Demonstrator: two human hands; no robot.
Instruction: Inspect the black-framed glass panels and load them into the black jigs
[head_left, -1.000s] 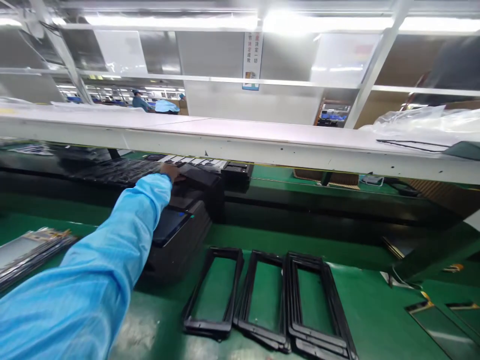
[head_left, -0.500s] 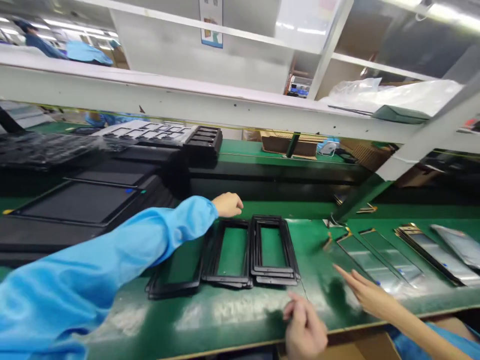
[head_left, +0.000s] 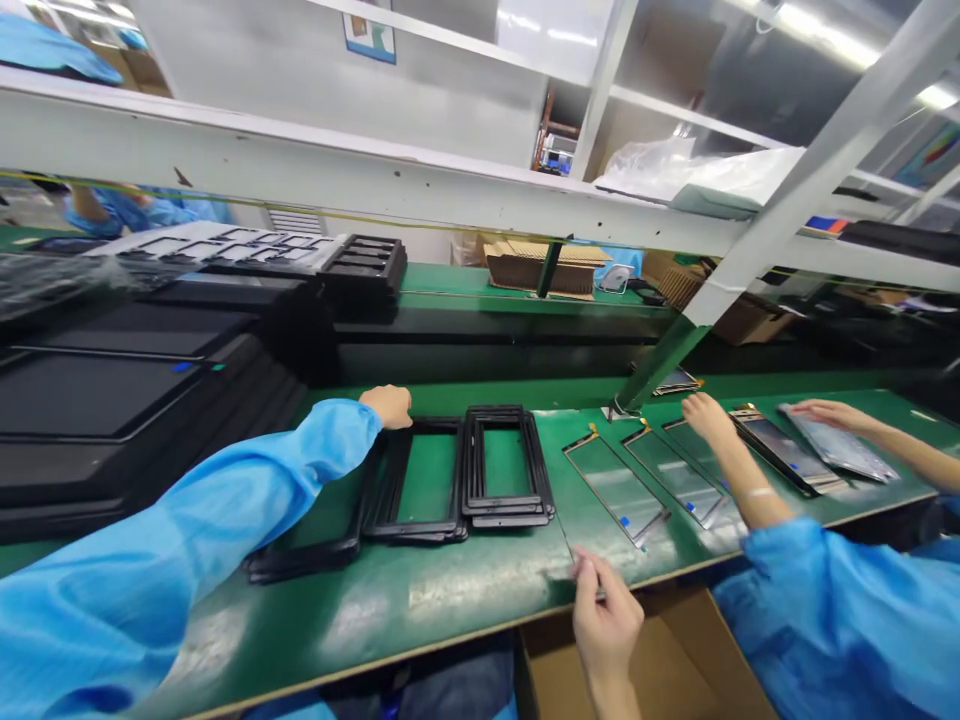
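Black rectangular frames [head_left: 505, 508] lie laid out in three groups on the green bench [head_left: 375, 612] — none lifted clear. Left hand [head_left: 387, 406], fingers curled, is by the middle group's far edge; right hand [head_left: 609, 620], half-closed, near right — cannot tell whether either grips anything.

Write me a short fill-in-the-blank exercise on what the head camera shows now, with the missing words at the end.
1. The stacked frames are ______ in color.
2. The left hand is ______ from the near edge of the bench than the right hand is.
3. The person's left sleeve is ______ in color.
4. The open box below the bench's near edge is made of ______.

Missing words: black; farther; blue; cardboard.
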